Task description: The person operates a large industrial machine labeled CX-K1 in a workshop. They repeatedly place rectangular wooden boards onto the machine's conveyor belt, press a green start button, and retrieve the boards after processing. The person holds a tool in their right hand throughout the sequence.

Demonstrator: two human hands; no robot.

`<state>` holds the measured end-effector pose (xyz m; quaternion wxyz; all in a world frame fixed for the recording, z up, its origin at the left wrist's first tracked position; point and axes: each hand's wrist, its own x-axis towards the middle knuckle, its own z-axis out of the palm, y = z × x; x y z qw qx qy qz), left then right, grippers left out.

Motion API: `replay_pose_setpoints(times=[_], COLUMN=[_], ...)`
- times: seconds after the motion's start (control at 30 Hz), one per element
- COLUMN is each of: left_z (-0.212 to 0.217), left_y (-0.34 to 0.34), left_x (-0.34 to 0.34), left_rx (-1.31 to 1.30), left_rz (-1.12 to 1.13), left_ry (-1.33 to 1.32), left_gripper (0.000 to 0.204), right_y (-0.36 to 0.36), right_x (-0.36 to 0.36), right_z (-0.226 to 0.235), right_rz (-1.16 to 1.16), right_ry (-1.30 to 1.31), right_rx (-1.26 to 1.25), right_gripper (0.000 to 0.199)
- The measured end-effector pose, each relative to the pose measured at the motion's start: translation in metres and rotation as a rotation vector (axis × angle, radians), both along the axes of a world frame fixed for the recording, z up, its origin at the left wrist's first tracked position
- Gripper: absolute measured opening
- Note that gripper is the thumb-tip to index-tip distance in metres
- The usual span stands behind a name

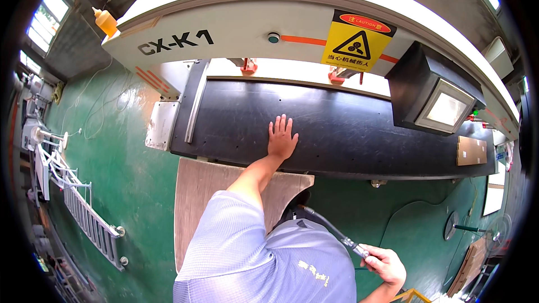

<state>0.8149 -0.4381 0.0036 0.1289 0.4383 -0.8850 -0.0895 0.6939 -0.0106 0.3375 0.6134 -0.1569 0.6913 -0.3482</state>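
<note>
Nearest me is the person's grey-blue shirt (306,258), and just to its right the right grip (387,266), fingers closed about the handle end of a slim wand (337,233) with metal fittings. That wand lies to the far left of the right grip, its long axis slanting from the knuckles across the front of the shirt, the tip toward the curved edge of a wood-grained panel (210,191). So the right hand is the nearer one, having hold of it already; the left grip (283,140) is farther off, beyond the tip and apart from it. The left is open, palm down and fingers spread toward the far side, pressed to the black surface (348,134) and holding nothing that I can make out. The surface runs crosswise past the panel, the whole length of it farther away than the wand. A small brown board (471,151) rests near its right end. Past the left fingertips, red fittings (247,67) sit under the machine's pale beam (241,28), and a black housing with a lit screen (445,106) hangs at the right.
</note>
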Motion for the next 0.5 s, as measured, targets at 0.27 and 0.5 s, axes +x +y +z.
replay_pose_setpoints(times=[0.27, 0.5], left_z=[-0.002, -0.004], left_y=[0.0, 0.0], left_x=[-0.001, 0.0], left_rx=[-0.039, -0.063], left_rz=[0.013, 0.016], left_ry=[0.009, 0.009], left_gripper=[0.068, 0.068], right_y=[-0.071, -0.077], right_x=[0.019, 0.012], right_z=[0.013, 0.023], right_rz=[0.142, 0.298], right_ry=[0.256, 0.288], right_rx=[-0.151, -0.051], right_gripper=[0.042, 0.038])
